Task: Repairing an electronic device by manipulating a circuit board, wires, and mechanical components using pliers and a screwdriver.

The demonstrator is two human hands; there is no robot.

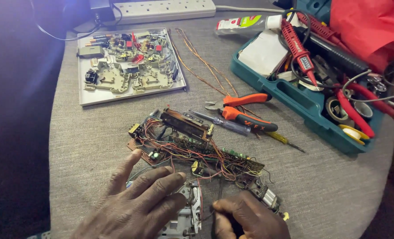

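A tangle of circuit boards and thin coloured wires [192, 146] lies on a grey fabric surface [95, 128]. My left hand [135, 203] rests flat, fingers spread, on a small metal mechanism [186, 214] at the near end of the tangle. My right hand [250, 219] is curled beside it, pinching something thin and dark near the wires; what it holds is mostly hidden.
Orange-handled pliers [243, 108] and a clear-handled screwdriver [225, 124] lie just beyond the boards. A grey plate with dismantled switch parts [126, 62] sits far left. A teal toolbox [312, 79] with red probes is at right, and bare copper wires [201, 62] and a white power strip [161, 9] are behind.
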